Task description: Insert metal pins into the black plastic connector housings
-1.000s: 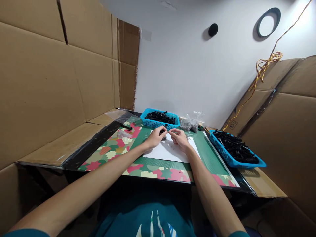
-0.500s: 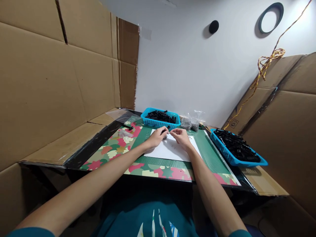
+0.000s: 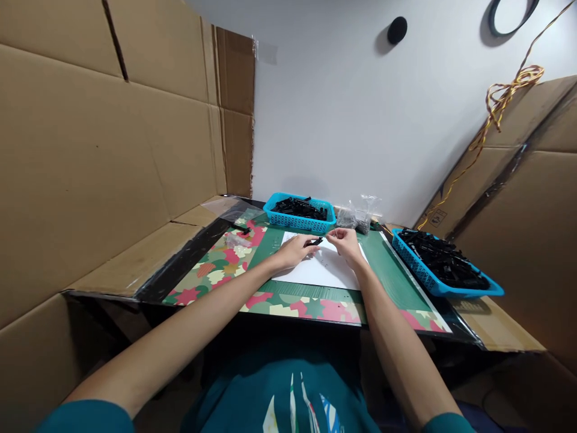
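Note:
My left hand (image 3: 295, 251) rests on a white sheet of paper (image 3: 322, 273) and pinches a small black plastic part (image 3: 314, 242). My right hand (image 3: 345, 243) is just to its right, with fingertips pinched together close to the part's end; what they hold is too small to make out. Both hands hover over the far end of the sheet, on a green cutting mat (image 3: 383, 279).
A blue basket of black parts (image 3: 300, 213) stands behind the sheet, another blue basket (image 3: 444, 267) at the right. Clear plastic bags (image 3: 358, 216) lie between them. A camouflage-patterned cover (image 3: 216, 270) lines the table. Cardboard walls (image 3: 112, 150) enclose both sides.
The head camera has shifted, so the scene sits further right and higher. My hands have moved slightly apart; the black part now shows between them.

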`<state>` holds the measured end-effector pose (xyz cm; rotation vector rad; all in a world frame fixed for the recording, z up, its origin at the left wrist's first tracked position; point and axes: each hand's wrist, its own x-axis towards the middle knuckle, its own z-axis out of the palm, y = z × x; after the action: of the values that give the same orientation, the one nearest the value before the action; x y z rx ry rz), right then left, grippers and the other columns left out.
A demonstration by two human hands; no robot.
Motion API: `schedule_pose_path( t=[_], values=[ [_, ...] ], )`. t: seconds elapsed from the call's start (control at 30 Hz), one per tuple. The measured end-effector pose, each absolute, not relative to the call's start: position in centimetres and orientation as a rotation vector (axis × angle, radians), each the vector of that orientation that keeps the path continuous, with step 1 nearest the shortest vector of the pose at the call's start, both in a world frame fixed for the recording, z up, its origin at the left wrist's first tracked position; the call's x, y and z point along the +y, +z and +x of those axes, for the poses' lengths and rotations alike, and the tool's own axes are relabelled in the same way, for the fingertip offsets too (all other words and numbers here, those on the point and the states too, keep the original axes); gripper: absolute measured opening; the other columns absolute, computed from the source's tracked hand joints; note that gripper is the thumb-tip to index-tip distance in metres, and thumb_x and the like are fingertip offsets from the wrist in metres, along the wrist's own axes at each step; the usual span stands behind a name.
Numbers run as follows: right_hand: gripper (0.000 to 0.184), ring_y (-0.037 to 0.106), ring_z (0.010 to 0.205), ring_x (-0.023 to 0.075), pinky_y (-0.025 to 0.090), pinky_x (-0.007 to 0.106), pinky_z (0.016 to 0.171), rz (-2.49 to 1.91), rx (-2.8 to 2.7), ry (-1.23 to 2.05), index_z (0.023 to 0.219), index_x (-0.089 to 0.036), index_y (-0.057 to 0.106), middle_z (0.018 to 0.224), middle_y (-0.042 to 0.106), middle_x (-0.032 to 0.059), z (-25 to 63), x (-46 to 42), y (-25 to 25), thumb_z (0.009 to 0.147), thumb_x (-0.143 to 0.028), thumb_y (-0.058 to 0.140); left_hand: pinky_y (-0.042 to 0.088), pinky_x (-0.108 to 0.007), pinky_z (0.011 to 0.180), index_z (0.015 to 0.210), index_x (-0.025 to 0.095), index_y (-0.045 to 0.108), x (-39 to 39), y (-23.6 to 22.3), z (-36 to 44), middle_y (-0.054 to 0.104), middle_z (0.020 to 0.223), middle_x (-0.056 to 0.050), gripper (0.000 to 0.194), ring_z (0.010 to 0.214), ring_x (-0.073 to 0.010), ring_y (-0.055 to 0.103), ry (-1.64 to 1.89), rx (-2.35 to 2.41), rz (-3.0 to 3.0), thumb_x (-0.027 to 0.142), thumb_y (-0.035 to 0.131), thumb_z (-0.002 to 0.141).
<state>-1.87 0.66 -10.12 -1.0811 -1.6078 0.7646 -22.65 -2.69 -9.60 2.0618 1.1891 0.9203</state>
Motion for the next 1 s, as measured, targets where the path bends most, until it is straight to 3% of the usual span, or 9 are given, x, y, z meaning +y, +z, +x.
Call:
schedule_pose_path(
  t=[0.13,0.3,0.6,0.77,1.0],
  values=[
    [0.019,0.042,0.057,0.0129,0.028,0.027,0.055,-1.168,-1.8,0.54,0.067,-0.016,0.073,0.055,0.051,-0.0013,-1.53,0.9,-10.42,0.068,-0.033,0.065,0.05,-0.033,0.073,0.112,0.019,0.082,-2.8,-9.46,-22.59,0.079,0.088,-0.008,0.037,0.078,-0.0228,0.068,0.875,1.131,2.135,0.045,0.063,0.093],
    [0.019,0.046,0.058,0.0136,0.029,0.027,0.057,-1.173,-1.925,0.532,0.069,-0.015,0.075,0.057,0.056,0.0002,-1.46,0.76,-10.44,0.068,-0.03,0.062,0.05,-0.032,0.071,0.11,0.02,0.083,-3.02,-9.42,-22.52,0.08,0.094,-0.008,0.036,0.082,-0.0243,0.07,0.888,1.126,2.118,0.043,0.067,0.089],
    [0.018,0.041,0.057,0.013,0.027,0.028,0.057,-1.172,-1.931,0.515,0.067,-0.015,0.074,0.054,0.051,-0.0011,-1.54,0.56,-10.5,0.07,-0.03,0.064,0.045,-0.032,0.068,0.089,0.018,0.081,-3.09,-9.44,-22.43,0.073,0.076,-0.005,0.033,0.068,-0.0202,0.064,0.855,1.105,2.078,0.044,0.061,0.092],
    [0.018,0.043,0.057,0.0134,0.027,0.028,0.057,-1.176,-1.939,0.503,0.066,-0.015,0.074,0.054,0.053,-0.0003,-1.53,0.42,-10.36,0.07,-0.029,0.063,0.043,-0.031,0.066,0.095,0.017,0.081,-2.9,-9.48,-22.46,0.067,0.07,-0.003,0.038,0.065,-0.0181,0.057,0.844,1.06,2.097,0.047,0.058,0.095],
    [0.018,0.041,0.057,0.0129,0.028,0.028,0.057,-1.184,-1.945,0.525,0.064,-0.014,0.072,0.051,0.049,-0.0012,-1.39,0.43,-10.33,0.068,-0.028,0.062,0.044,-0.032,0.069,0.102,0.015,0.083,-2.92,-9.56,-22.52,0.073,0.079,-0.005,0.036,0.07,-0.0195,0.063,0.807,1.058,2.063,0.044,0.064,0.092]
  ],
)
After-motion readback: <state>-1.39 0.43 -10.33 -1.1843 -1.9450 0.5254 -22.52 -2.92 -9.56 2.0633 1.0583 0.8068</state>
